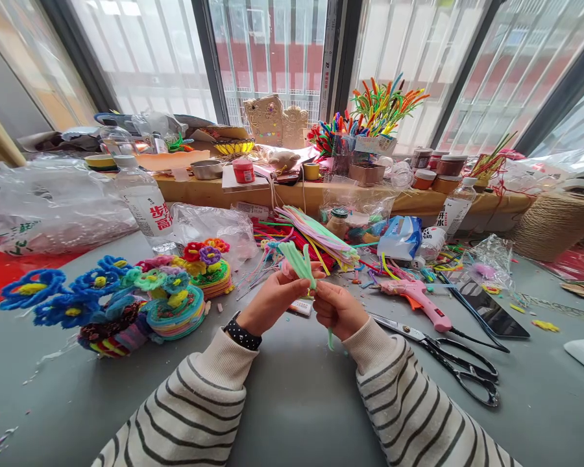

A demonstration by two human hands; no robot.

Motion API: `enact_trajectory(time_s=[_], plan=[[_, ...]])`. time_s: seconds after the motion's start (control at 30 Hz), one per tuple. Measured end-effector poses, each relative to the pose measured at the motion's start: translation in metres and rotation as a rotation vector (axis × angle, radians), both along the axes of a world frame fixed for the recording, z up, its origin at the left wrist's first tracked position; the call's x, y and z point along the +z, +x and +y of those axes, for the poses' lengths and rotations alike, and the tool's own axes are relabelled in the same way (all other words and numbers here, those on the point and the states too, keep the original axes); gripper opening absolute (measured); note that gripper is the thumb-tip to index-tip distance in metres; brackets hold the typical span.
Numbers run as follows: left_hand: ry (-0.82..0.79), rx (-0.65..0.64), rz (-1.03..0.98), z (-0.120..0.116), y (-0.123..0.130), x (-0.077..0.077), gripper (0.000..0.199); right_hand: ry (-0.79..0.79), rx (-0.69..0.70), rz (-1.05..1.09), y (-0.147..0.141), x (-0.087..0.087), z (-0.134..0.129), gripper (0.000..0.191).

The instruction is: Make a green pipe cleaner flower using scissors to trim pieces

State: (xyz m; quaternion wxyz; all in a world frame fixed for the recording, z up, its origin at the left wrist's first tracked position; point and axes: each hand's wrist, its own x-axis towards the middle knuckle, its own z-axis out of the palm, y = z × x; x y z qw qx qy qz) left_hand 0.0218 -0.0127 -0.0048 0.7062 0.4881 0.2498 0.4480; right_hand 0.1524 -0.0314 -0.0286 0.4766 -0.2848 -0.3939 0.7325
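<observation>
Between my two hands is a bundle of pale green pipe cleaners [299, 263], its looped ends fanning upward. My left hand [282, 295] grips the bundle from the left, thumb and fingers pressed on it. At the lower end, my right hand [338, 308] pinches the pipe cleaners, and a green tail hangs below its fingers. Just right of my right hand lie black-handled scissors [448, 357] and a pink glue gun [418, 301]. Behind the hands is a pile of pastel pipe cleaners [318, 237]. Exactly how the fingertips meet is partly hidden.
Pipe-cleaner flowers in blue [73, 292] and a round flower pot [178, 311] stand at left. Water bottles [143, 204], a phone [491, 305] and a twine spool [557, 224] surround the work area. A cluttered shelf [199, 188] runs below the windows.
</observation>
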Motion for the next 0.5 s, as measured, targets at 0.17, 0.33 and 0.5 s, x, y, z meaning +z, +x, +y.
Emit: enact_trajectory(time_s=[0.17, 0.33, 0.5], plan=[[0.058, 0.082, 0.065, 0.0024, -0.0006, -0.0033, 0.012, -0.045, 0.048, 0.03, -0.0028, -0.0024, -0.0006, 0.028], [0.015, 0.157, 0.123, 0.0037, -0.0008, -0.0063, 0.015, 0.086, -0.14, -0.191, -0.0058, -0.0009, 0.0002, 0.031], [-0.028, 0.248, 0.182, 0.0026, -0.0001, -0.0055, 0.017, 0.463, -0.481, -0.654, -0.0083, -0.0055, -0.0021, 0.024]])
